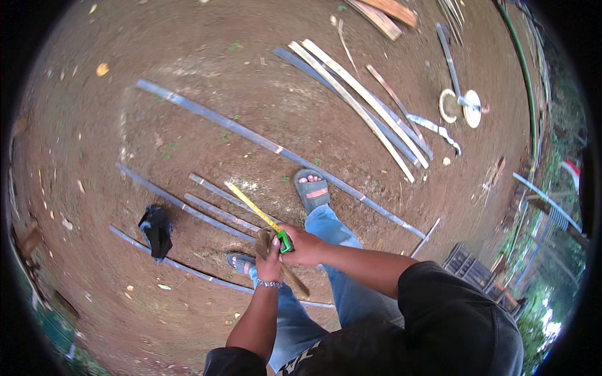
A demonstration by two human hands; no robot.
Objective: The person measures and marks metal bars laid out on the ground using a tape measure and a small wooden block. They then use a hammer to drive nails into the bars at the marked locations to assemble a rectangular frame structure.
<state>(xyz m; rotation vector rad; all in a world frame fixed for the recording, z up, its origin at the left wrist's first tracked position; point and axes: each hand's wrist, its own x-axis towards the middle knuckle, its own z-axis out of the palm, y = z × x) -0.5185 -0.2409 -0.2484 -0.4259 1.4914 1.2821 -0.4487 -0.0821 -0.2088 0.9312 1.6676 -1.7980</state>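
Bare brown earth, littered with dry leaves, spreads across an outdoor work area. At left, a crumpled black bag sits against a narrow grey strip, with more grey strips lying roughly parallel nearby. Right of the bag, a yellow tape blade slants out over the short strips from a green tape measure, held in front of the person's legs. Close below the tape's case, the left hand, a chain bracelet at its wrist, grips a brown wooden piece. Beside it, the right hand is wrapped around the tape measure. Beyond a sandaled foot, a long grey strip runs diagonally over the ground. Farther right lie pale slats alongside grey ones, then a white ring beside a white disc. Near the right edge are a dark crate and, above it, a green hose curving along the ground.
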